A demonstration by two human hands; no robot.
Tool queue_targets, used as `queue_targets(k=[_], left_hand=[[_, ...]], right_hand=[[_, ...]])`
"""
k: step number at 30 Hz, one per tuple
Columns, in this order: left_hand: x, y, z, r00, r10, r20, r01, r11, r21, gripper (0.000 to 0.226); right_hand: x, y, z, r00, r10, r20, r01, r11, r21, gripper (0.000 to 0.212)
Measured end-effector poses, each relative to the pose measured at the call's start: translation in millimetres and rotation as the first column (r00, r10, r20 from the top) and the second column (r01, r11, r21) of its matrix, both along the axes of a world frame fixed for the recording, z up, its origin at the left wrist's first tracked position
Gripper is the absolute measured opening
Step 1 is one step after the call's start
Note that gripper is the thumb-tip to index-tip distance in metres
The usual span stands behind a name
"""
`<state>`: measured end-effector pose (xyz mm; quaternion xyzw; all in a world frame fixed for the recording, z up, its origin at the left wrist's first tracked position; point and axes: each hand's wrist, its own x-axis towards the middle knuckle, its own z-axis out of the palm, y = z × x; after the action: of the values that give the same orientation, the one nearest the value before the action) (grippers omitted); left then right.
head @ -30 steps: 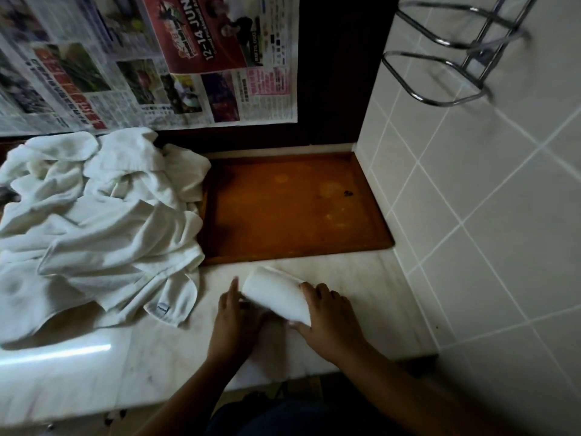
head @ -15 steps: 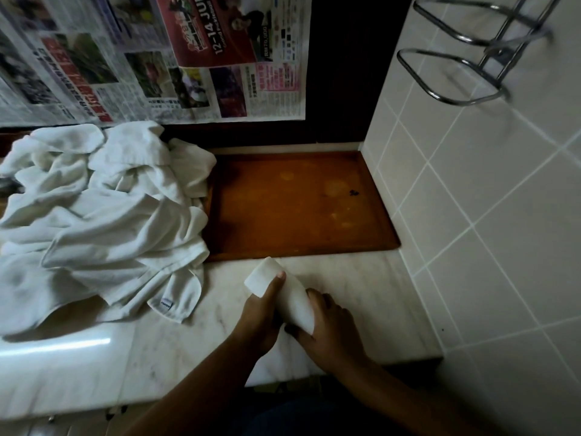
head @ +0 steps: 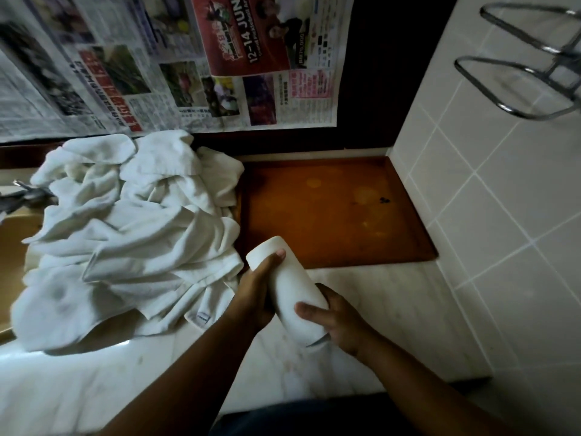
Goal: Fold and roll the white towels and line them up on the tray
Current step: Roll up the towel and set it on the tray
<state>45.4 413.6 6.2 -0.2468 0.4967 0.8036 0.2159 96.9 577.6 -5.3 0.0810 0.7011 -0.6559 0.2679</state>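
One rolled towel (head: 290, 289) is made and sits in both my hands; it is not on the tray (head: 330, 221) yet, and the tray's brown bottom shows no rolls at all; so I judge the task barely begun, with this first roll to set down and the rest to follow. What is left lies to the left: a loose heap of white towels (head: 132, 234), crumpled and unfolded, spilling over the marble counter (head: 402, 309) and touching the tray's left rim; I cannot count them.

My left hand (head: 254, 295) curls round the roll's left side, thumb laid over it close to its far end; my right hand (head: 341, 320) cups the near end from the right, thumb pressed across the cloth; both hands are closed on the roll, neither free. The roll slants, its far end over the tray's near left corner, its near end above the counter just before the tray; it looks lifted clear of the marble, though I cannot be sure. Both forearms reach in from the near edge, converging on the roll.
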Motion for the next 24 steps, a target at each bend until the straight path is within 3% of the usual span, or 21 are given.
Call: queue_targets(k=[2,5,7,12,19,22,24], left_hand=[[-7,-12,4,1.0,0.004,0.007,-0.004,0.999,-0.037,0.06],[-19,-34,8,1.0,-0.019,-0.019,0.017,0.997,-0.081,0.072],[-22,-42,11,0.997,-0.06,-0.038,0.057,0.997,-0.055,0.069],[-31,-63,14,0.98,-0.187,-0.062,0.185,0.982,-0.035,0.069],[-33,-79,13,0.98,-0.184,-0.072,0.188,0.981,0.047,0.067],[-42,-82,16,0.99,-0.101,-0.1,0.105,0.994,0.043,0.07],[-49,-84,16,0.99,-0.007,-0.141,0.016,0.998,0.058,0.07]], right_hand=[[-6,-11,0,0.997,-0.022,0.068,0.026,0.998,-0.064,0.063],[-10,-34,-4,0.993,-0.022,0.12,0.04,0.988,-0.148,0.071],[-10,-44,-5,0.985,-0.024,0.171,0.077,0.949,-0.307,0.067],[-11,-60,-4,0.977,0.073,0.2,0.044,0.849,-0.527,0.094],[-8,-82,0,0.975,-0.049,0.218,0.148,0.873,-0.465,0.102],[-6,-94,1,0.916,-0.231,0.327,0.362,0.826,-0.432,0.103],[-6,-101,2,0.834,-0.351,0.425,0.525,0.742,-0.416,0.091]])
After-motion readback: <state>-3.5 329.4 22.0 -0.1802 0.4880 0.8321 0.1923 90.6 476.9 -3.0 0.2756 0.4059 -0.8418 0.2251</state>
